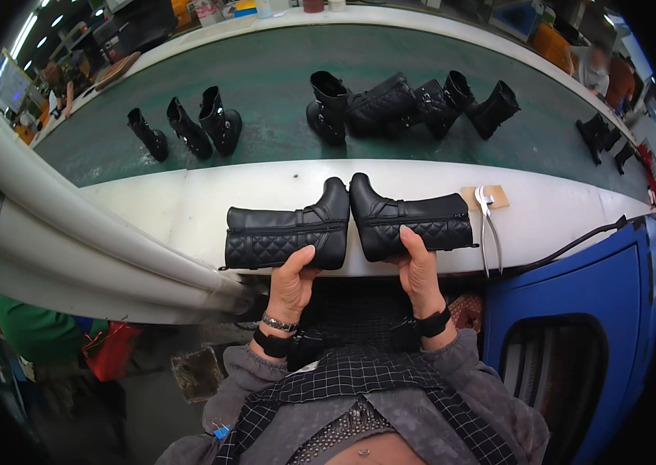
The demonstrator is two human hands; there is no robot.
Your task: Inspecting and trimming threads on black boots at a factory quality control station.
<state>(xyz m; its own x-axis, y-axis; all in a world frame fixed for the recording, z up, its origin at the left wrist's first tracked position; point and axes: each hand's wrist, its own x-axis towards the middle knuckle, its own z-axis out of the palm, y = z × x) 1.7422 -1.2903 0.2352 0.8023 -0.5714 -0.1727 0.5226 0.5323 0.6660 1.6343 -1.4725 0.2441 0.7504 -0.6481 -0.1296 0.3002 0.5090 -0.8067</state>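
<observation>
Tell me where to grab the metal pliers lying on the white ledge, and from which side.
Take the pliers by the two long handles, which point toward the person and spread slightly, coming from the near edge of the white ledge. The jaws rest on a tan pad at the far end.

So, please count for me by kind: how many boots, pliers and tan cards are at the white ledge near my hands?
Black boots: 2, one held by the left hand, one by the right hand
Metal pliers: 1
Tan card: 1
Total: 4
</observation>
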